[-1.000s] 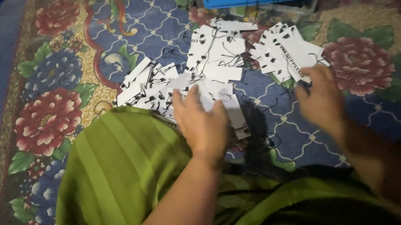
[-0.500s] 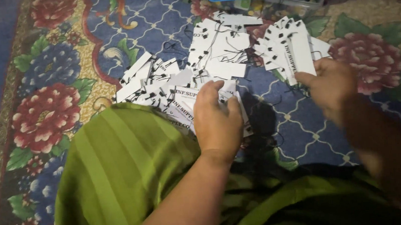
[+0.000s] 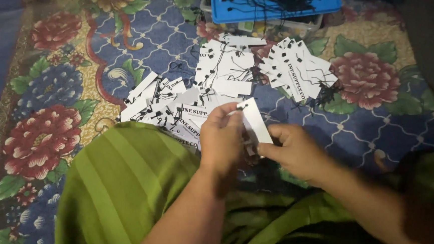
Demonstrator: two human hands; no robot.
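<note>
Both hands have come together since a moment ago. The left hand [image 3: 221,137] and right hand [image 3: 293,150] are pinching one flat white paper tag [image 3: 255,120]. More stringed tags [image 3: 224,81] are lying at 12 o'clock on the flowery carpet [image 3: 50,97].

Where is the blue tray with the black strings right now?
In the head view, the blue tray sits at the top edge, right of centre, on the floral carpet, just beyond the spread of white tags.
</note>
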